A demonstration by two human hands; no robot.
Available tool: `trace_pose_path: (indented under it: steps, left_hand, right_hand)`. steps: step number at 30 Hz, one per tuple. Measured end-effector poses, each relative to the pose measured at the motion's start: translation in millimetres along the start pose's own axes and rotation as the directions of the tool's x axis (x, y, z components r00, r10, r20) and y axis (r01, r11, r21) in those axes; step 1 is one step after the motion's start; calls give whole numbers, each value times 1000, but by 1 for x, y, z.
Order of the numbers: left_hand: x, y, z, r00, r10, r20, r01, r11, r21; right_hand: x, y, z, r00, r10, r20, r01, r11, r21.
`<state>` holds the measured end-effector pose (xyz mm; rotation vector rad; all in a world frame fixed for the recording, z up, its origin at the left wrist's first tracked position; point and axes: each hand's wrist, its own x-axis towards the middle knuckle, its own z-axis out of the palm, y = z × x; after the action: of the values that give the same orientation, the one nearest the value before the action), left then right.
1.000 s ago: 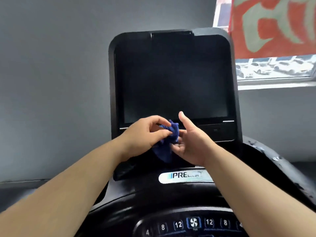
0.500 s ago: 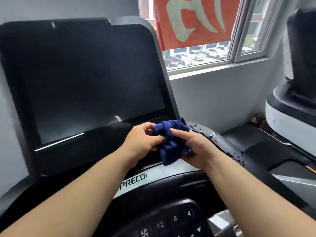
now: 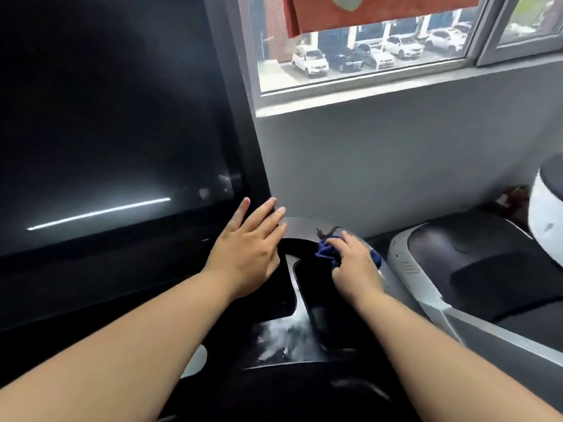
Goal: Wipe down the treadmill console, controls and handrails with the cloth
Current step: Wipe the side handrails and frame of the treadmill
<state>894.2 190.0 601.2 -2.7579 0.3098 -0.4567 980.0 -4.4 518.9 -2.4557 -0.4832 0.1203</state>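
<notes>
The left hand [image 3: 248, 248] lies flat and open by the dark screen [image 3: 115, 123]. The right hand [image 3: 355, 266] grips the bunched blue cloth [image 3: 327, 250] on the right handrail [image 3: 304, 228].

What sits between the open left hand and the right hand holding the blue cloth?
In the head view, only bare glossy black console trim lies between the left hand and the right hand pressing the blue cloth.
</notes>
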Motion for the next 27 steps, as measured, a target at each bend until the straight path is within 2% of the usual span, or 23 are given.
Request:
trace_pose_path:
  steps: [2,5,8,10,14,16,21,23,25,27]
  left_hand:
    - [1,0,6,1000,2,-5,-2,999,47]
    - [2,3,10,999,-15,-43,19,994,103]
    - [2,4,12,996,-11,-92,24,989,144]
    - [3,3,13,996,-5,-93,20,987,161]
    - [3,4,15,995,-6,-100,24,982,187]
    - [3,5,15,995,-12,-95,30,981,193]
    - [4,5,16,995,-20,-93,39,977,207]
    - [4,4,17,994,-13,-108,35,977,208]
    - [3,4,17,993,-8,-118,32,979,202]
    - [3,4,17,992,-6,-124,31,979,201]
  right_hand:
    - [17,-8,14,995,-57,88,65,993,-94]
    - [47,-27,24,968,-232,95,243,962,-125]
    - [79,-40,25,887,-384,257,416,906,-82]
    - [87,-33,15,838,-443,319,479,877,-40]
    - [82,0,-9,920,-302,251,327,943,-67]
    - [90,-8,-5,922,-280,267,319,941,-115]
    - [126,-59,27,779,-452,434,526,848,-63]
    - [126,-57,30,769,-487,415,555,830,-53]
    - [122,-42,26,822,-467,326,502,864,-29]
    - [126,-19,15,905,-309,291,347,934,-88]
